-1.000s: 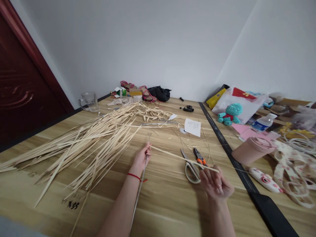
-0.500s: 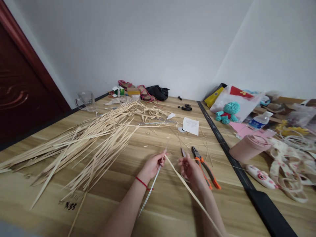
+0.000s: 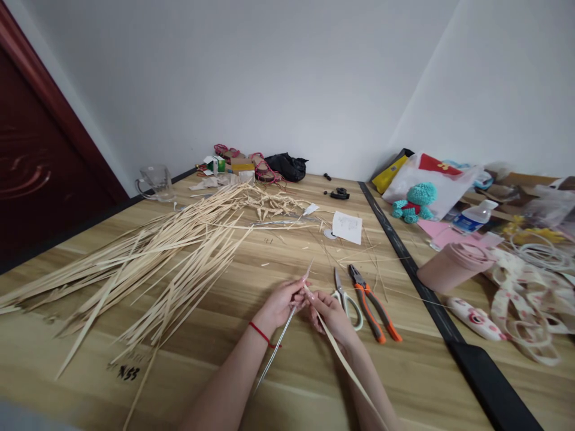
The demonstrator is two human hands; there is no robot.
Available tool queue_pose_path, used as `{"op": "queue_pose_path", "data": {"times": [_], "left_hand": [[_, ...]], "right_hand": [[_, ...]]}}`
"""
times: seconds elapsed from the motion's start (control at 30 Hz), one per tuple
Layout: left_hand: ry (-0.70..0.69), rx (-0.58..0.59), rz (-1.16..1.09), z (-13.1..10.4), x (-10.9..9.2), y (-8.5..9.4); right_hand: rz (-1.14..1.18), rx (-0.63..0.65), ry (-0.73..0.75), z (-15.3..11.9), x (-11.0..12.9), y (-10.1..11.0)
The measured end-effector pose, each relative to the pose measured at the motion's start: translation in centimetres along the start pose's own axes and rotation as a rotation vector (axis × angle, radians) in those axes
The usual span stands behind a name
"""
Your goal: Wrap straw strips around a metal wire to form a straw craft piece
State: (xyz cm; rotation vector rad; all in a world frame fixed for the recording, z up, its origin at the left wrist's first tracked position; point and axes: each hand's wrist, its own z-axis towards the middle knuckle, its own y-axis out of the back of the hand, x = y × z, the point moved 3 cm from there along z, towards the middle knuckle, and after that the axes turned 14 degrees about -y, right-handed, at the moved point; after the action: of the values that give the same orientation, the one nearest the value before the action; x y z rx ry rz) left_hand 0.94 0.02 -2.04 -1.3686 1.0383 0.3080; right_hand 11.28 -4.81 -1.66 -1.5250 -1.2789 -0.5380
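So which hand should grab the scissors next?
Your right hand, probably: though holding the pale strip, it's nearer the scissors; the left hand is farther away, gripping the wires.

Right hand (image 3: 327,312), formerly apart from the left hand (image 3: 287,299), now meets it, leaving the scissors (image 3: 345,299) uncovered.

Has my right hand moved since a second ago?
Yes, to the left: your right hand was right of the scissors and now sits left of them.
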Motion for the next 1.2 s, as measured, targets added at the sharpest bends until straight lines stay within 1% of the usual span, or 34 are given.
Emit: {"op": "queue_pose_path", "data": {"times": [0.17,0.27,0.4,0.5,0.6,0.8,0.87,1.07,1.2], "left_hand": [[0.008,-0.046,-0.004,-0.1,0.0,0.1],[0.024,-0.046,-0.025,-0.1,-0.1,0.2],[0.059,-0.015,-0.055,-0.2,-0.4,0.3],[0.076,0.036,-0.065,-0.3,-0.5,0.5],[0.064,0.074,-0.046,-0.2,-0.5,0.6],[0.054,0.097,-0.031,-0.1,0.1,0.3],[0.053,0.087,-0.031,-0.1,0.3,0.2],[0.023,-0.008,0.001,-0.2,0.6,0.3],[0.000,-0.023,0.031,-0.2,0.6,0.1]], "right_hand": [[0.042,0.000,0.057,0.6,-0.7,-0.5],[0.068,-0.007,0.073,0.9,-1.0,-0.6],[0.091,-0.010,0.069,1.3,-1.3,-0.1],[0.101,-0.017,0.060,1.3,-1.4,0.2],[0.106,-0.025,0.043,1.2,-1.4,0.3],[0.104,-0.022,0.015,1.1,-1.1,0.2],[0.104,-0.018,0.005,1.1,-1.0,0.1],[0.104,-0.022,-0.019,0.8,-1.0,-0.6],[0.118,-0.025,-0.021,0.9,-1.1,-0.8]]}}
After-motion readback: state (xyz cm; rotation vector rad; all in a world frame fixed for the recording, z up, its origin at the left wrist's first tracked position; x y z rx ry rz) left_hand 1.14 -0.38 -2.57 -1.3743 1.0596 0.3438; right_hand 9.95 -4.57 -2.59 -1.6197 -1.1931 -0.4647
